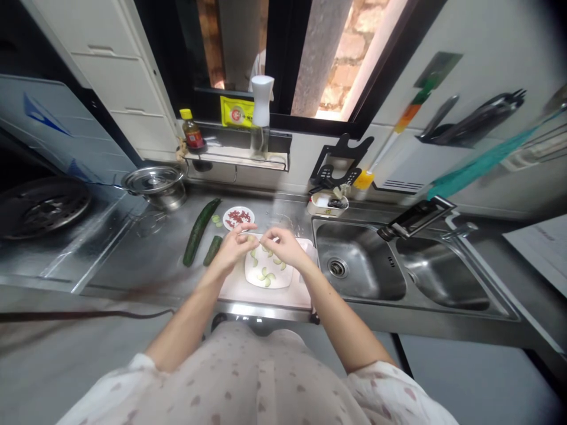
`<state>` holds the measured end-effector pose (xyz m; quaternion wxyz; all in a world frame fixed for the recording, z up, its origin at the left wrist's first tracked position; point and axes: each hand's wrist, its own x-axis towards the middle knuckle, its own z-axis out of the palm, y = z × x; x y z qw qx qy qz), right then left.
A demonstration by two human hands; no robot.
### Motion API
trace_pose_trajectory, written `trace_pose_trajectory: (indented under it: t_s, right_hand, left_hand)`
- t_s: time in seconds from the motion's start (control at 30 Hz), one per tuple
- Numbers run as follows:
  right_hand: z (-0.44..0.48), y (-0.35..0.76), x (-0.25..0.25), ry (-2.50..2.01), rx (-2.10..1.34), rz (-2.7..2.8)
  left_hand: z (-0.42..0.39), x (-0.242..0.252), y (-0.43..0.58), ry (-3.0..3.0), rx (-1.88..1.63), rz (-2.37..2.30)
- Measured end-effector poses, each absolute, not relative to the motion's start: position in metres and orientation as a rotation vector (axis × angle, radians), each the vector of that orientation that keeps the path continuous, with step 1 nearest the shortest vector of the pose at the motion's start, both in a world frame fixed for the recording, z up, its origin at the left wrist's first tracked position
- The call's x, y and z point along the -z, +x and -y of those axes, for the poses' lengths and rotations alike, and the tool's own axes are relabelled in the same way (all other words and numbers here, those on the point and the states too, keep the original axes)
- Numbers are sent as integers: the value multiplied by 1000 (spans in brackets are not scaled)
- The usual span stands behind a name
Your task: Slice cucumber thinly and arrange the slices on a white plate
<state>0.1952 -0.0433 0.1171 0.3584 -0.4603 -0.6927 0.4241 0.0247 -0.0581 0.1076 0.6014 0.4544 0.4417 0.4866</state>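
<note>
My left hand (238, 246) and my right hand (282, 244) meet above a white square plate (252, 280), fingertips pinched close together. Something small and pale seems to be between the fingers of my left hand, too small to name. Whether my right fingers hold anything cannot be made out. Curved pale green slices lie on the plate, some arranged in a pinwheel (266, 277) near its front. Behind my left hand is a small white dish (227, 218) with red bits (238, 217). A whole cucumber (200, 232) and a cut cucumber piece (213, 250) lie to the left.
A pink board (234, 293) lies under the plate. The double sink (361, 260) is to the right, a lidded steel pot (159, 188) at the back left. Behind stands a rack (234, 158) with a sauce bottle (192, 131) and a spray bottle (261, 112).
</note>
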Motion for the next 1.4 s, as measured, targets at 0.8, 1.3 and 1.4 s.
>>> trace_pose_trajectory:
  t_s: [0.8,1.3,1.4]
  right_hand:
    - [9,178,3,-1781,-922,2298]
    - [6,171,24,-1877,-804,2440]
    - [5,168,28,-1896,-781,2464]
  left_hand:
    - [38,14,17,1687,-595,-1648]
    - [35,26,23,1958,-343,-1758]
    - [36,24,24,1975,-341,-1754]
